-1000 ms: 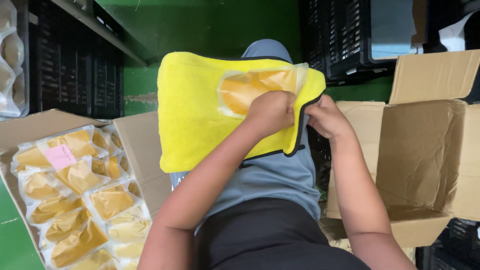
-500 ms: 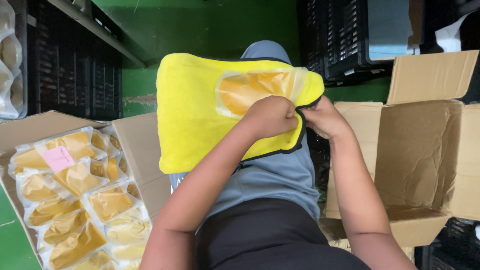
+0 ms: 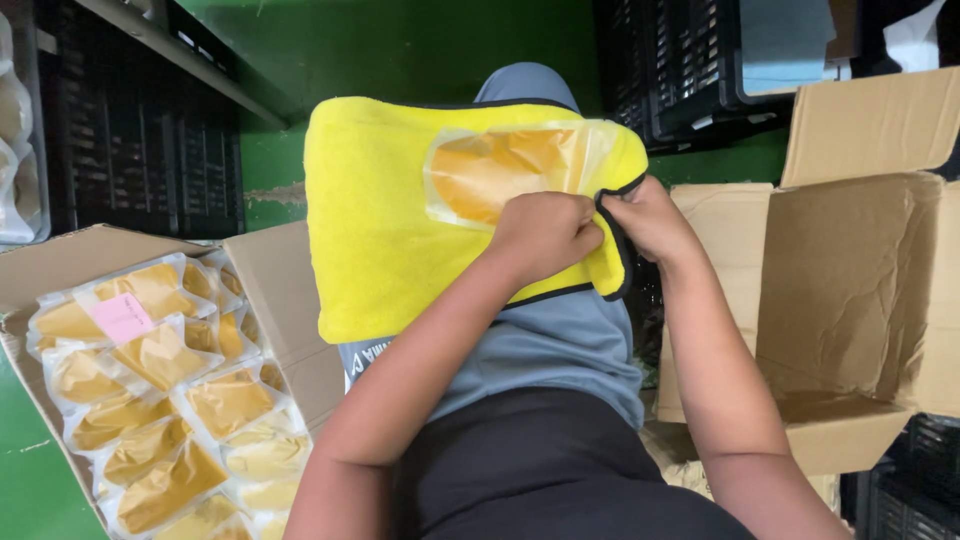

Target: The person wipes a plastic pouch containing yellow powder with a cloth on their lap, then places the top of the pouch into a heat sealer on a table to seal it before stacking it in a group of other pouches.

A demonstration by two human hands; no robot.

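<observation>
A yellow cloth [image 3: 385,220] with black trim lies spread over my lap. On it rests a clear pouch [image 3: 500,170] filled with orange-yellow pieces. My left hand [image 3: 545,235] is curled into a fist at the pouch's lower right corner and grips it against the cloth. Beside it, my right hand [image 3: 650,220] pinches the cloth's black-trimmed right edge, which is folded up next to the pouch. The two hands almost touch.
An open cardboard box [image 3: 265,275] at the left holds several similar filled pouches, one with a pink slip [image 3: 122,316] on it. An open cardboard box [image 3: 850,290] stands at the right. Black crates [image 3: 700,70] stand behind, on a green floor [image 3: 30,490].
Both hands have shifted slightly down and together, and the right edge of the cloth is folded in more beside the pouch.
</observation>
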